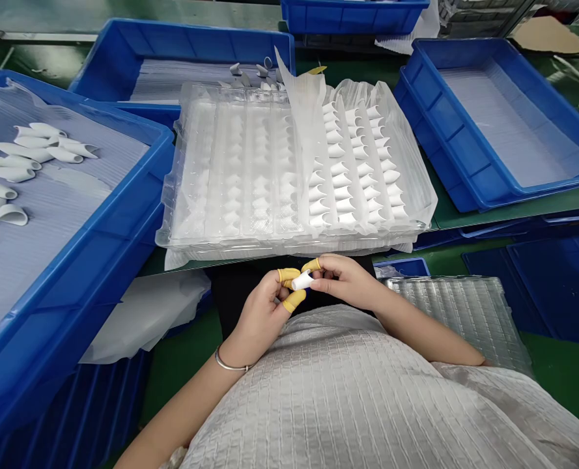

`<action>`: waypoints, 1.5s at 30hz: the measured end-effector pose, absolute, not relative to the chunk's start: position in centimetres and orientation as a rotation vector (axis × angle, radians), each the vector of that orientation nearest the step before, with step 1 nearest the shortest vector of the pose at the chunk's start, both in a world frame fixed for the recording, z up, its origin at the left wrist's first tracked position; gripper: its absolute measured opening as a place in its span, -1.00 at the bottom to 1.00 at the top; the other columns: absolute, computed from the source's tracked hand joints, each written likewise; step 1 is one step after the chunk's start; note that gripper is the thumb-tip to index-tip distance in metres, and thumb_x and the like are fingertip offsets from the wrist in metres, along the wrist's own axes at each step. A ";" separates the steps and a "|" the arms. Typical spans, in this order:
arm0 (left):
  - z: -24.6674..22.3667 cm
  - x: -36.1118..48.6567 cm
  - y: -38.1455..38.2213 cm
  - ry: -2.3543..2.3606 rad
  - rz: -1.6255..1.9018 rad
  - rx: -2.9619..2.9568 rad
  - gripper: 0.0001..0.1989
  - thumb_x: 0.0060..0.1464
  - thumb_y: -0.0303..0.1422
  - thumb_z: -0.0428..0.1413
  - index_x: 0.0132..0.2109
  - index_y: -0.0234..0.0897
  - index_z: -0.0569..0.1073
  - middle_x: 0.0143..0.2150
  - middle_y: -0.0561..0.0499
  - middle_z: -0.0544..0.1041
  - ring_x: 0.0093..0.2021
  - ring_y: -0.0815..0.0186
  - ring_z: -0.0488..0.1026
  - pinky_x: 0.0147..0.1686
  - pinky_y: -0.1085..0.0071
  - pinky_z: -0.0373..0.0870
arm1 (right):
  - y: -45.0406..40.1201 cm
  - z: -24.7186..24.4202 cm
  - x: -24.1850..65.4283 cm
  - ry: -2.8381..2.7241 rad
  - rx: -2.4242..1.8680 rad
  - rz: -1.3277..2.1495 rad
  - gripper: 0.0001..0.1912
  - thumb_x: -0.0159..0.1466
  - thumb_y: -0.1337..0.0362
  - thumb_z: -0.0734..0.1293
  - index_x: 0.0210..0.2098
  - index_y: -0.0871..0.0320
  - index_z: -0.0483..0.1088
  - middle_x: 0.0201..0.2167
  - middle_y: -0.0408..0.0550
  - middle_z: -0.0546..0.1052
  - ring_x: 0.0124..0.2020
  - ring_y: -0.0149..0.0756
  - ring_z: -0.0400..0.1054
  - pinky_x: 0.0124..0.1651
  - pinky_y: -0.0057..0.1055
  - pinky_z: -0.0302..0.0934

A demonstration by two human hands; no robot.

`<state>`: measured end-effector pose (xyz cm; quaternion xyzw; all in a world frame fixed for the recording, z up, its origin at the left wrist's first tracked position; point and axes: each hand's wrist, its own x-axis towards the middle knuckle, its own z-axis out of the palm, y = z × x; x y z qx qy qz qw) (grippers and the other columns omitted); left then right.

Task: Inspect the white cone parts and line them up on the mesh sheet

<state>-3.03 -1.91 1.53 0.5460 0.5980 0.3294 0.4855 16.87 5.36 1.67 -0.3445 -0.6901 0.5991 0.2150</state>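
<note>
White piece held between two hands

From the head view, I see a white piece [301, 281], short and tube-like, just in front of the person's lap and near the edge of the green surface [439, 205]. The left hand [266, 305] pinches it between thumb and finger, yellow covers on both tips. The right hand [346, 279] pinches at the other end, its bare thumb against the piece and a yellow cover on its index fingertip. A bracelet [233, 366] circles the left wrist.

Beyond the hands, a clear tray [221, 245] spans the surface. On its right half, rows of pieces [344, 193] sit uncovered; on the left half, further rows show hazily through a translucent covering. A thin sheet [305, 117] stands folded up between the halves.

Over to the left, a blue bin [140, 176] holds loose pieces [38, 151] on white lining. Another bin [196, 40] behind the tray holds more, and a lined bin [465, 140] stands at the right. Below the right forearm lies a ridged clear tray [465, 319].
</note>
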 end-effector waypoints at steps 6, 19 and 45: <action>1.4 -2.9 -1.8 1.594 0.727 1.572 -0.83 0.15 -0.24 0.13 -0.29 -0.24 0.35 -0.48 0.14 0.36 -0.50 0.38 0.29 -0.50 0.44 0.19 | 4.1 1.1 15.7 -1.676 -1.196 1.694 -0.65 0.18 0.06 0.45 -0.23 0.12 0.29 -0.46 -0.25 0.29 -0.47 -0.42 0.17 -0.42 -0.46 0.09; 1.2 -2.7 -2.1 1.581 0.779 1.444 -0.85 0.16 -0.27 0.12 -0.22 -0.23 0.32 -0.48 0.16 0.38 -0.50 0.40 0.29 -0.49 0.47 0.24 | 4.6 0.7 15.4 -1.354 -1.181 1.884 -0.73 0.34 0.08 0.24 -0.35 0.16 0.32 -0.53 -0.18 0.43 -0.55 -0.43 0.31 -0.52 -0.51 0.16; 0.8 -2.9 -1.9 1.488 0.857 1.337 -0.83 0.13 -0.31 0.15 -0.15 -0.22 0.37 -0.49 0.17 0.31 -0.49 0.41 0.24 -0.45 0.42 0.21 | 5.2 0.6 16.2 -1.653 -1.031 1.889 -0.68 0.31 0.04 0.32 -0.33 0.21 0.43 -0.46 -0.15 0.38 -0.42 -0.37 0.25 -0.35 -0.41 0.15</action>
